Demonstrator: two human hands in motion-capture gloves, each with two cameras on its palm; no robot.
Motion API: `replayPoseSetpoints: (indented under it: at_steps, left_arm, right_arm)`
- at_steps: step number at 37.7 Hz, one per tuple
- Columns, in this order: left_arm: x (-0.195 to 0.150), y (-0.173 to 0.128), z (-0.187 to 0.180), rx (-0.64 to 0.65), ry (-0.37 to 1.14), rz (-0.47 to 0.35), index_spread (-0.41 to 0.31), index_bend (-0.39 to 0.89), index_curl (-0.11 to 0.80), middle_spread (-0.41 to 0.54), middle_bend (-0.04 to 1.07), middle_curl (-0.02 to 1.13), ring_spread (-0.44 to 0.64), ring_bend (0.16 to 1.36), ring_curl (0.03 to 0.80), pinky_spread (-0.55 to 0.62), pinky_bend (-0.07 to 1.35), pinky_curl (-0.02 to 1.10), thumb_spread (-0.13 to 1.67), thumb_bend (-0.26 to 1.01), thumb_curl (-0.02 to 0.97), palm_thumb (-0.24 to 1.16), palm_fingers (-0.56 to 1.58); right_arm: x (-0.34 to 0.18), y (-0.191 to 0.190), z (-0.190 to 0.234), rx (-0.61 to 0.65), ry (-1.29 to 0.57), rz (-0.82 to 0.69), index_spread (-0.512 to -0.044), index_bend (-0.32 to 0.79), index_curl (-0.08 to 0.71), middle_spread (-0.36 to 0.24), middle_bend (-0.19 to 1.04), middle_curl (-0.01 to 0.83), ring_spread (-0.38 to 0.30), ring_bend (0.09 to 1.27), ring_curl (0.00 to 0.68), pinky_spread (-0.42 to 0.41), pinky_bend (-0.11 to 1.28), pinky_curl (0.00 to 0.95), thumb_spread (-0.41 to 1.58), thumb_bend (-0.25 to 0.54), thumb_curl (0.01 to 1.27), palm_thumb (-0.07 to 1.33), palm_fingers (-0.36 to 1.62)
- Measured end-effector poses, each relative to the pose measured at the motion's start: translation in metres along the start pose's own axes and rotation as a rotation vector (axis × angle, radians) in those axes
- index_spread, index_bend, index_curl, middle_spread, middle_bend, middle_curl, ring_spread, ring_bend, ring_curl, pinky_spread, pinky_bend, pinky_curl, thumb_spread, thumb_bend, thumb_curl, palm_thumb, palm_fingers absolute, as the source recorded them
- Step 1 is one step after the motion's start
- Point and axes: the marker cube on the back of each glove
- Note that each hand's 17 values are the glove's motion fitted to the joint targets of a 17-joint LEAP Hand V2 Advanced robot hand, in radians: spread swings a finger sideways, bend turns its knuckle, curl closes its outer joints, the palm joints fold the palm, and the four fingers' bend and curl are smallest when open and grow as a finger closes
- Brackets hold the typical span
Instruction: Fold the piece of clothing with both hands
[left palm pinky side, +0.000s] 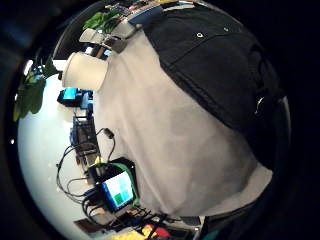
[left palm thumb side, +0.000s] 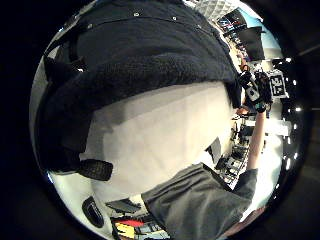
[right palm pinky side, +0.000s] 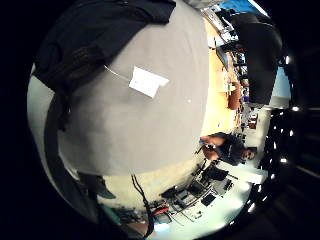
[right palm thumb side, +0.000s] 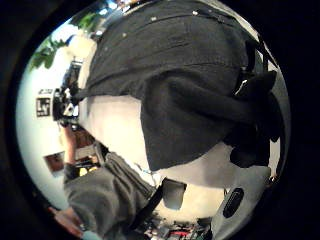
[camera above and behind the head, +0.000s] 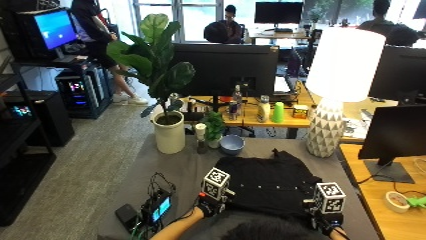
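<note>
Black garment (camera above and behind the head: 269, 184) lies spread on the grey worktop (camera above and behind the head: 166, 165), toward the near edge in front of the person, row of small pale snaps across its middle. Left hand (camera above and behind the head: 208, 204) at the garment's 8 o'clock corner, right hand (camera above and behind the head: 326, 216) at its 4 o'clock corner, both at the near hem. Fingers hidden in the outside view. Left thumb side palm view: thick fuzzy black fabric (left palm thumb side: 145, 70) fills the frame close to the palm, bunched edge over the pale worktop; cannot tell if the left hand's fingers are pinching it. Right thumb side palm view: a fold of the garment (right palm thumb side: 185, 120) hangs down close to the palm with dark fingertips (right palm thumb side: 250, 150) beside it; grip not clear, cannot tell. Right little finger side view shows a white tag (right palm pinky side: 148, 81) on the cloth.

Elsewhere on the worktop: potted plant (camera above and behind the head: 166, 127) at 11 o'clock of the garment, blue bowl (camera above and behind the head: 231, 144) at 12, white lamp (camera above and behind the head: 336, 90) at 1 to 2, small screen device with cables (camera above and behind the head: 158, 207) at 9, near the left hand
</note>
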Motion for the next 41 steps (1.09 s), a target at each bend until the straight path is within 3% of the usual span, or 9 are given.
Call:
replayPoseSetpoints:
  at_steps: [10, 16, 19, 23, 28, 32, 34, 37, 41]
  left_arm:
    - [-0.012, 0.069, -0.075, -0.098, 0.064, 0.123, -0.295, 0.2, 0.428, -0.32, 0.44, 0.47, -0.35, 0.6, 0.414, -0.34, 0.36, 0.41, 1.27, 0.12, 0.262, 0.54, 1.24]
    - [-0.022, 0.085, -0.132, -0.078, 0.074, 0.118, -0.301, 0.2, 0.446, -0.327, 0.46, 0.49, -0.35, 0.6, 0.426, -0.34, 0.31, 0.41, 1.29, 0.1, 0.258, 0.56, 1.24]
    - [-0.032, 0.064, -0.15, -0.082, 0.042, 0.046, -0.307, 0.19, 0.453, -0.332, 0.47, 0.5, -0.36, 0.61, 0.433, -0.34, 0.29, 0.41, 1.29, 0.1, 0.255, 0.56, 1.25]
    - [-0.042, 0.008, -0.15, -0.138, 0.0, -0.079, -0.312, 0.2, 0.462, -0.336, 0.47, 0.51, -0.36, 0.62, 0.44, -0.34, 0.27, 0.41, 1.3, 0.08, 0.253, 0.57, 1.25]
    - [-0.046, -0.035, -0.133, -0.318, -0.005, -0.332, -0.316, 0.2, 0.472, -0.341, 0.48, 0.52, -0.36, 0.62, 0.448, -0.34, 0.26, 0.41, 1.31, 0.07, 0.254, 0.58, 1.25]
    - [-0.05, -0.047, -0.107, -0.379, 0.052, -0.468, -0.318, 0.21, 0.482, -0.337, 0.47, 0.53, -0.35, 0.6, 0.449, -0.33, 0.24, 0.41, 1.32, 0.06, 0.256, 0.58, 1.22]
    - [-0.052, -0.051, -0.096, -0.361, 0.066, -0.496, -0.288, 0.14, 0.465, -0.316, 0.41, 0.51, -0.34, 0.57, 0.44, -0.31, 0.26, 0.42, 1.32, 0.06, 0.255, 0.58, 1.06]
    - [-0.051, -0.052, -0.088, -0.272, 0.054, -0.48, -0.204, 0.06, 0.43, -0.187, 0.14, 0.49, -0.24, 0.55, 0.474, -0.22, 0.4, 0.48, 1.33, 0.0, 0.234, 0.49, 0.52]
    - [-0.034, -0.04, -0.086, -0.171, 0.082, -0.368, -0.151, 0.12, 0.413, -0.08, 0.08, 0.42, -0.14, 0.53, 0.448, -0.11, 0.39, 0.47, 1.33, -0.03, 0.222, 0.43, 0.37]
  right_arm:
    - [-0.033, 0.072, -0.073, -0.146, -0.043, -0.114, -0.254, 0.17, 0.339, -0.15, 0.38, 0.428, -0.217, 0.66, 0.447, -0.257, 0.56, 0.415, 0.96, 0.144, 0.46, 1.09, 1.25]
    - [-0.037, 0.083, -0.133, -0.145, -0.041, -0.119, -0.249, 0.16, 0.353, -0.153, 0.38, 0.442, -0.222, 0.66, 0.452, -0.262, 0.55, 0.422, 0.96, 0.113, 0.47, 1.1, 1.25]
    - [-0.034, 0.062, -0.165, -0.115, -0.011, -0.068, -0.248, 0.16, 0.357, -0.153, 0.38, 0.448, -0.224, 0.66, 0.455, -0.263, 0.55, 0.425, 0.95, 0.098, 0.48, 1.1, 1.25]
    - [-0.02, -0.011, -0.174, -0.088, 0.016, 0.053, -0.248, 0.15, 0.361, -0.156, 0.37, 0.454, -0.225, 0.66, 0.458, -0.265, 0.55, 0.431, 0.93, 0.067, 0.49, 1.09, 1.24]
    - [-0.008, -0.125, -0.132, -0.043, -0.054, 0.204, -0.248, 0.15, 0.365, -0.157, 0.38, 0.463, -0.225, 0.66, 0.463, -0.258, 0.55, 0.436, 0.91, 0.043, 0.51, 1.1, 1.23]
    - [-0.002, -0.169, -0.092, 0.044, -0.16, 0.279, -0.243, 0.14, 0.366, -0.159, 0.38, 0.471, -0.224, 0.66, 0.467, -0.254, 0.55, 0.441, 0.91, 0.033, 0.52, 1.11, 1.22]
    - [-0.005, -0.171, -0.084, 0.097, -0.226, 0.271, -0.246, 0.1, 0.351, -0.155, 0.38, 0.474, -0.222, 0.67, 0.47, -0.252, 0.55, 0.444, 0.92, 0.034, 0.53, 1.13, 1.16]
    - [-0.02, -0.148, -0.094, 0.19, -0.311, 0.222, -0.255, 0.02, 0.311, -0.135, 0.31, 0.461, -0.21, 0.68, 0.477, -0.217, 0.56, 0.449, 0.97, 0.023, 0.53, 1.11, 0.94]
    - [0.006, -0.136, -0.076, 0.09, -0.236, 0.357, -0.252, 0.03, 0.283, -0.106, 0.3, 0.459, -0.189, 0.67, 0.477, -0.171, 0.55, 0.449, 1.05, -0.016, 0.51, 1.05, 0.87]
